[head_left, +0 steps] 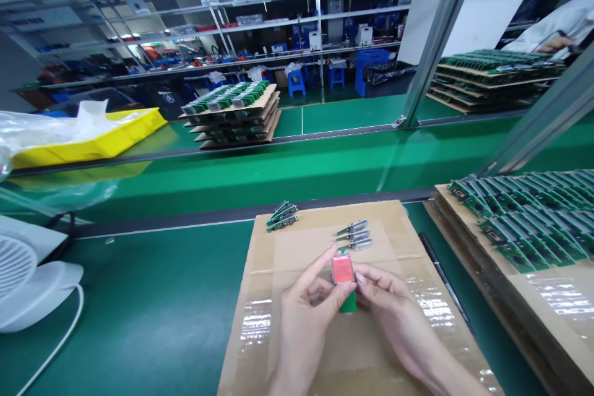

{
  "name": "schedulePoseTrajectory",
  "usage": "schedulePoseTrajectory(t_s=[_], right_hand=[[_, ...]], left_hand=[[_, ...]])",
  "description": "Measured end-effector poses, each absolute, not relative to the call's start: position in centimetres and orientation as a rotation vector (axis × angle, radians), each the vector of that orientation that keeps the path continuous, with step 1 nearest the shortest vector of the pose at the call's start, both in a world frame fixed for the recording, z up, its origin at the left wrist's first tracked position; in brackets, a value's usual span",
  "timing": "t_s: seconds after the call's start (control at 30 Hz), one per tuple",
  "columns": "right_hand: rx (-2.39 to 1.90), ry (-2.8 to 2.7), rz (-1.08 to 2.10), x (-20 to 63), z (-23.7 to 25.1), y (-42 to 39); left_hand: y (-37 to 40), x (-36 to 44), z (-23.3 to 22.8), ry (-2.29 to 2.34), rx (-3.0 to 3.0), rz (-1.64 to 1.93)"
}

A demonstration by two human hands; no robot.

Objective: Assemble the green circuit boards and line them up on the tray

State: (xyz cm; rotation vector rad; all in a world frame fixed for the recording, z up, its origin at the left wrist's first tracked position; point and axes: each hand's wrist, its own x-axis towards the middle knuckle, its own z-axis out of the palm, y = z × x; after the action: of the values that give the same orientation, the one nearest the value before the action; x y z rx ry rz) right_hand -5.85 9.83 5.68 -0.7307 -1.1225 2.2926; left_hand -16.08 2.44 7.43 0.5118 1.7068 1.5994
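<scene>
Between my two hands is a small green circuit board [348, 303] with a red-faced square part, likely a display, at its upper end. My left hand [309, 306] pinches it from the left, thumb across the lower edge of the red face. From the right, my right hand [390, 300] grips the same board with thumb and fingertips. Both hands are over a taped cardboard sheet [297, 346]. Just beyond the fingers lie several boards with silvery parts [355, 235] in a short row. A small cluster of green boards [282, 216] rests near the sheet's far left corner.
At right, cardboard carries rows of green boards [533, 216]; a black pen [445, 278] lies beside it. A white fan [32, 272] stands left. Beyond the ledge are a yellow bin [102, 142] and stacked board trays [236, 114]. A co-worker's hand [554, 43] shows far right.
</scene>
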Motion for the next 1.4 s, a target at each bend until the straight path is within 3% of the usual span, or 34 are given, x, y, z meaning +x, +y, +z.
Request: schedulePoseTrajectory(t_s=[0.23,0.37,0.63,0.8,1.4], right_hand=[[-0.807,-1.172,2.190,-6.2,4.9,10.0],[-0.871,-1.235,1.972,-6.5,4.1,10.3],[-1.082,-1.103,1.482,-6.3,3.7,11.3],[-1.081,-1.045,1.494,-6.3,3.5,11.9],[-1.080,-1.036,1.535,-6.6,3.5,12.0]], left_hand=[[2.7,-16.3,6.7,1.666,0.570,1.530],[2.8,-16.9,6.6,1.657,0.673,1.459],[9.2,-21.8,8.3,2.281,1.479,0.910],[13.4,-22.5,7.4,2.188,1.705,0.695],[15.2,-21.8,8.5,1.932,1.965,0.430]])
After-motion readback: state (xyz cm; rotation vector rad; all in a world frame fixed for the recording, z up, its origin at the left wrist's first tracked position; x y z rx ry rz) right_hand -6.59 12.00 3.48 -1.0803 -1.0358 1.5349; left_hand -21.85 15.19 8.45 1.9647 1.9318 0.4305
